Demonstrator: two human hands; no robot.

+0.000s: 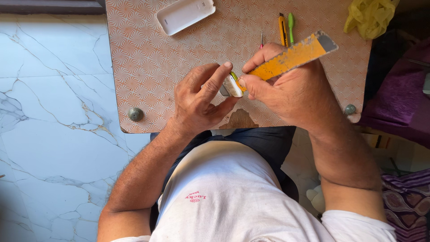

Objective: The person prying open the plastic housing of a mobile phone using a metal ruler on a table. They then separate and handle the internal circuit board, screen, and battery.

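Looking down from the head camera, the left hand (201, 96) pinches a small white and grey block (231, 85) between thumb and forefinger, lifted a little above the patterned surface (152, 67), which seems meant to steady it against the tool. The right hand (286, 89) is closed around a worn orange scraper (291, 57), its narrow end touching the block's top corner, where a green-yellow bit shows. Held slanting up and to the right, the blade's broad grey tip points away from the body, so the working end meets the block at the fingertips.

The block looks flat, rounded at the corners, pale on its face with a darker edge; its finer detail is too small to tell.

Farther back on the surface lie a white shell-like cover (185, 15), a yellow utility knife (282, 29) just beside a green tool (290, 24), and a thin pink-handled pick (261, 41). A yellow bag (370, 17) sits at the far right corner. Marble floor (49, 112) spreads to the left.
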